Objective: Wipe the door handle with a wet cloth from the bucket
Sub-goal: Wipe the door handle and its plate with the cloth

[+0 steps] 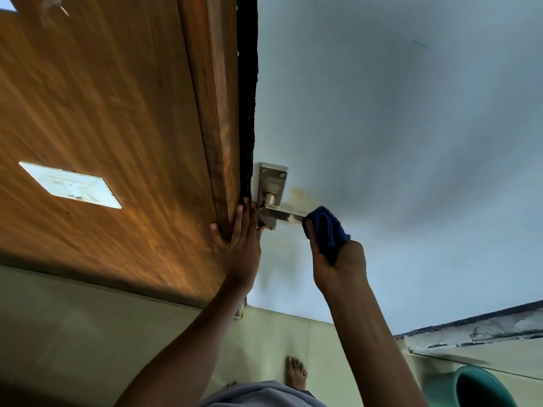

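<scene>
Wiping stage is under way, judged from position: the blue cloth (pixel 326 230) is already out of the bucket and bunched against the free end of the door handle (pixel 280 214), so fetching the cloth looks complete. Right hand (pixel 338 259) has its grip clamped on the cloth, fingers wrapped round the folded wad, the wad covering the lever tip. Whether the cloth is actually wet cannot be told. Left hand (pixel 242 242) lies flat with fingers spread, grip apart, pressed on the door edge just beside the handle's base, probably steadying the door. Remaining, as I read it: the exposed length of the lever, the round boss and the backplate (pixel 271 179) show no cloth contact now; the pass inward along the lever looks still to do. Materials: handle is brushed metal, a flat lever on a cylindrical boss, mounted to a rectangular plate with two visible screws at top. Cloth looks plush, terry-like, folded thick. Door face (pixel 411 127) is smooth pale blue-grey, with a rusty brown stain near the lever and dark smudges. Adjacent wood panel (pixel 102 113) is glossy, streaked grain, carrying a white switch plate (pixel 70 185). A green bucket (pixel 476 389), rounded rim, stands on the floor at lower right, well apart.
</scene>
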